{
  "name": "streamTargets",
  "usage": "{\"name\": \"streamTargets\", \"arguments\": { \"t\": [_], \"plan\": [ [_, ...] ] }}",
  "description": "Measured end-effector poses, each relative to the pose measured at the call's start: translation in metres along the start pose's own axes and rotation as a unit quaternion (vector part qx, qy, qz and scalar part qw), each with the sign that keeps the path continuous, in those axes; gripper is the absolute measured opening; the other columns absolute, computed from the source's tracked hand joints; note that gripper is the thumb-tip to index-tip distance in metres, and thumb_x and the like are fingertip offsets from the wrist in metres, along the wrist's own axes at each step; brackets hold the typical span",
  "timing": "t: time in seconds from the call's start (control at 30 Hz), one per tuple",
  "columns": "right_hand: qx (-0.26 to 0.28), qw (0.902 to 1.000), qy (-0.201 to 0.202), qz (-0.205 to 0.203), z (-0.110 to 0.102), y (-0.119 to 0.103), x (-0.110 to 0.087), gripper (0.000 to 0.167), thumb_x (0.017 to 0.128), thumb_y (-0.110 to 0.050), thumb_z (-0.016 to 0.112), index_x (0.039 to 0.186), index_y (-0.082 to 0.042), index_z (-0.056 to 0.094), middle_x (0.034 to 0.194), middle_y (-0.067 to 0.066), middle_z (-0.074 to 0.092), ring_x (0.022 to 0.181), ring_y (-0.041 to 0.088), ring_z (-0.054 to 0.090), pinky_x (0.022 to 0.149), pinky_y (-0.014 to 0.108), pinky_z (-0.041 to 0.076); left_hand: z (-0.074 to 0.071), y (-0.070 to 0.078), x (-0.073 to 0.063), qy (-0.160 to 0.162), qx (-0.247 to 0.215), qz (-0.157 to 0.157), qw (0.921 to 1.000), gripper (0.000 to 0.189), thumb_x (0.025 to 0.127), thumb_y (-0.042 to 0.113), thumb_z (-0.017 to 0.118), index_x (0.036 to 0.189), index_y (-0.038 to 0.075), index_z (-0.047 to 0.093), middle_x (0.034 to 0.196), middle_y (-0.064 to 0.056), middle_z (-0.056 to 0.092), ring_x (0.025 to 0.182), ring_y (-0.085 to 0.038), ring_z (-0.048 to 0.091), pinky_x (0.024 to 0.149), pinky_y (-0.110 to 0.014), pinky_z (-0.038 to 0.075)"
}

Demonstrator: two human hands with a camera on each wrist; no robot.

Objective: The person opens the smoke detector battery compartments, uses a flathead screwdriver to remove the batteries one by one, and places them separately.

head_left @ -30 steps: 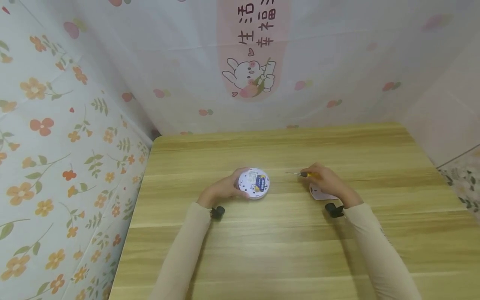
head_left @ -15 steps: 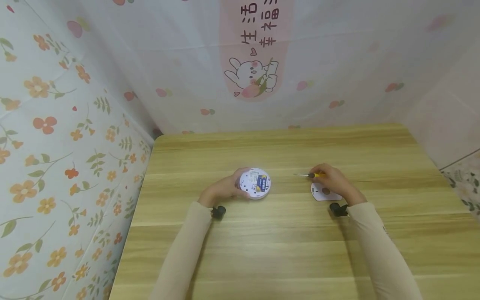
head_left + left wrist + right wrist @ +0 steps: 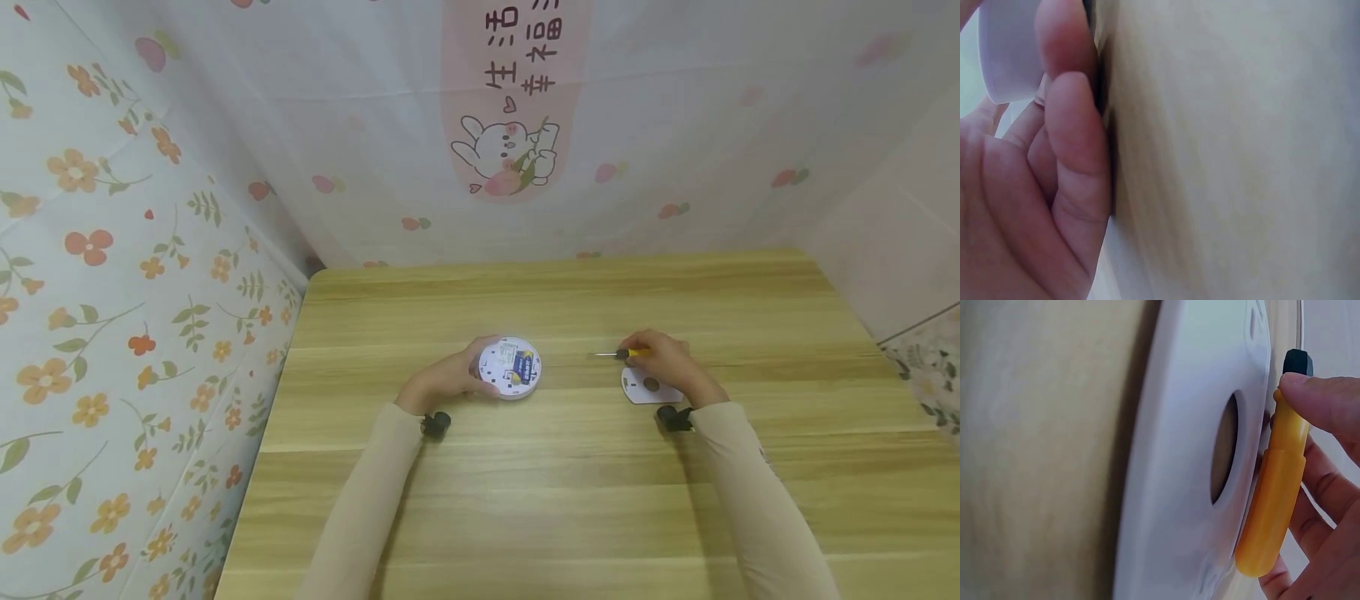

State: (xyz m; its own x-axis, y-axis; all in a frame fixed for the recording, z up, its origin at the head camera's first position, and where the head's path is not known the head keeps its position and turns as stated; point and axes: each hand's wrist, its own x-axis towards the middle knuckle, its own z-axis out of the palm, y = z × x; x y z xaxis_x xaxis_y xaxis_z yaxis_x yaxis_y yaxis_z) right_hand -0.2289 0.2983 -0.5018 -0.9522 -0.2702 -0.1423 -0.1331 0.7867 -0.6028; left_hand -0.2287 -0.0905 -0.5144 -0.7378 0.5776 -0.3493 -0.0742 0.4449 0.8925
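Note:
A round white plastic device (image 3: 507, 385) has a blue-and-yellow label and small printing on its upper face. My left hand (image 3: 450, 375) grips it by its left edge; the device's white side wall (image 3: 1010, 50) shows at the top left of the left wrist view. In my right hand (image 3: 670, 364) is a small screwdriver (image 3: 1272, 500) with a yellow handle and black collar, its thin shaft pointing left in the head view. Below that hand lies a flat white mounting plate (image 3: 637, 394) with a round hole, its far part hidden by the hand.
The wood-grain table (image 3: 525, 500) extends around both hands. A printed white curtain (image 3: 360, 125) hangs behind its far edge, and a floral cloth (image 3: 112, 333) hangs at the left. A small black wrist camera (image 3: 437, 425) sits by the left wrist, another black camera (image 3: 673, 417) by the right.
My right hand has moved right with the screwdriver, and more of the mounting plate shows. In the last half second it has shifted only slightly. The left hand keeps its hold on the round device.

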Motion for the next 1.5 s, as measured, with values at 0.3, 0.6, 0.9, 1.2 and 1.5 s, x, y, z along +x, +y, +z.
{"name": "streamTargets", "arguments": {
  "t": [0.3,0.6,0.9,1.2,1.5],
  "plan": [
    [-0.006,0.9999,0.004,0.014,0.002,0.001,0.002,0.02,0.089,-0.009,0.064,0.107,-0.004,0.068,0.115,0.024,0.067,0.11,0.043,0.055,0.09,0.058,0.02,0.0,-0.001,0.001,-0.003,-0.021,0.005,0.9998,0.095,0.075,0.031,0.082,0.15,0.038,0.023,0.145,-0.002,0.039,0.115,-0.019,0.045,0.097,-0.036,0.039],
    [0.008,0.9997,-0.012,0.02,-0.001,0.0,0.002,0.025,0.09,-0.009,0.063,0.114,-0.003,0.064,0.122,0.026,0.063,0.12,0.046,0.05,0.098,0.065,0.012,0.001,0.0,0.0,-0.009,-0.005,0.005,0.9999,0.096,0.077,0.028,0.081,0.152,0.035,0.02,0.146,-0.007,0.035,0.091,-0.019,0.053,0.078,-0.032,0.05],
    [0.004,1.0,0.005,0.003,-0.003,-0.005,0.0,0.031,0.09,-0.014,0.064,0.118,-0.002,0.062,0.117,0.027,0.063,0.113,0.046,0.054,0.096,0.066,0.015,0.001,0.001,-0.001,-0.01,-0.005,0.002,0.9999,0.097,0.078,0.027,0.081,0.152,0.035,0.019,0.143,-0.009,0.035,0.071,-0.016,0.047,0.059,-0.025,0.046],
    [0.025,0.9997,-0.003,-0.003,-0.011,-0.019,-0.002,0.034,0.095,-0.018,0.058,0.125,-0.002,0.058,0.133,0.025,0.053,0.121,0.045,0.047,0.101,0.069,0.019,0.0,0.002,-0.001,-0.009,-0.005,0.002,0.9999,0.097,0.078,0.027,0.081,0.152,0.035,0.018,0.141,-0.01,0.035,0.069,-0.016,0.047,0.058,-0.024,0.046],
    [0.053,0.9983,0.001,-0.026,-0.012,-0.035,-0.003,0.033,0.096,-0.015,0.057,0.126,0.0,0.056,0.134,0.024,0.051,0.12,0.043,0.046,0.095,0.06,0.04,0.001,-0.001,0.001,-0.001,-0.005,0.014,0.9999,0.099,0.076,0.029,0.082,0.153,0.03,0.02,0.147,-0.003,0.038,0.125,-0.02,0.037,0.107,-0.039,0.03]
  ]
}}
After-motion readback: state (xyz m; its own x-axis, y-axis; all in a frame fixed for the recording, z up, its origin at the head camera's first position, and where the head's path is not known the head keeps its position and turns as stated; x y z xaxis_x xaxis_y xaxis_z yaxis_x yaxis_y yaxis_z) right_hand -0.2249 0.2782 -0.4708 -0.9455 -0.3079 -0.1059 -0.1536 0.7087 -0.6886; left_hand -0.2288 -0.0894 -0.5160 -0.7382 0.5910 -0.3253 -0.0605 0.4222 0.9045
